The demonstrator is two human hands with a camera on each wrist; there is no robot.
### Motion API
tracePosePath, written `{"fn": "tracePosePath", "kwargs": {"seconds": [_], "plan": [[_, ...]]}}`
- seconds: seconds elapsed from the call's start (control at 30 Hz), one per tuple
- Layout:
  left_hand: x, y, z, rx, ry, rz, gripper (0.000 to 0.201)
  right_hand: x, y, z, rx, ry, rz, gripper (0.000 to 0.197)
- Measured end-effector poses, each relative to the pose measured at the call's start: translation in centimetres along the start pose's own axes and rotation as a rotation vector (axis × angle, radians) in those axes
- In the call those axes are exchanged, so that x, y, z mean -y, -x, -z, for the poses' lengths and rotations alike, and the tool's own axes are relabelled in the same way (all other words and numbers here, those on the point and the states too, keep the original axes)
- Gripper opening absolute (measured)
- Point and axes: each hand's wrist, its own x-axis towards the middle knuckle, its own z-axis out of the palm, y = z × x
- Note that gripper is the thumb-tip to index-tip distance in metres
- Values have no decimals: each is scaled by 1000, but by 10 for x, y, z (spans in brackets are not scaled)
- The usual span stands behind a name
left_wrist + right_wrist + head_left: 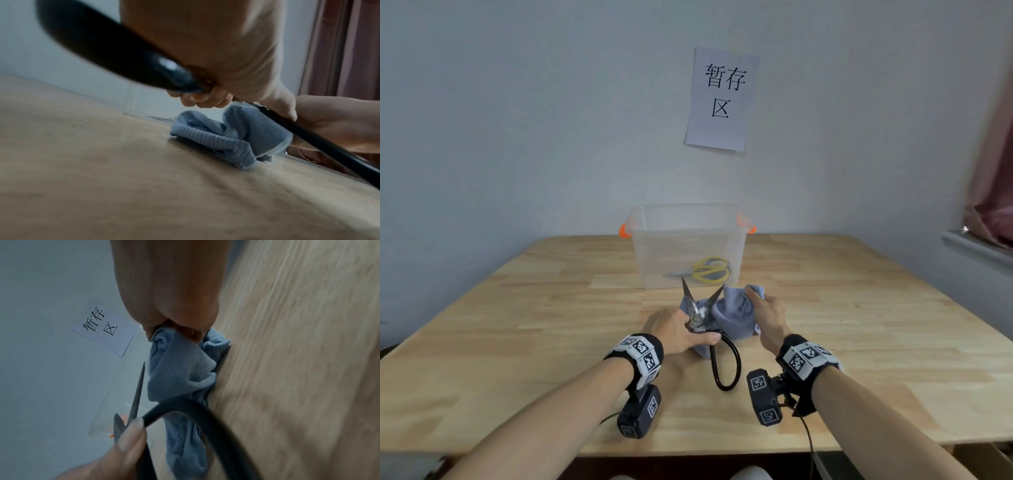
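Looks like blade-wiping next: got the black scissors point(695, 318) gripped at the pivot by the left hand point(671, 329), open blades aiming away toward the bin point(688, 246) (handle loop nearest the body), with the blue cloth point(734, 317) bunched on the table point(859, 325) just to their right, pinched by the right hand point(765, 313).

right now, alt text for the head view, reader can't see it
The left hand grips black-handled scissors, blades open, over a blue cloth that the right hand pinches on a wooden table. Behind, a clear bin holds yellow scissors.
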Motion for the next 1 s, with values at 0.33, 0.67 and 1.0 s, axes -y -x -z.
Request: {"fn": "tracePosePath", "kwargs": {"seconds": [0.33,0.67,1.0], "plan": [[-5,-13,-6,85,326,-61,47,-5,9,2,138,41,-36,24],[-13,-13,0,90,485,54,28,-3,22,-1,499,-66,-6,35],[-31,-3,-1,195,645,91,17,-7,23,-5,513,18,-23,54]]}}
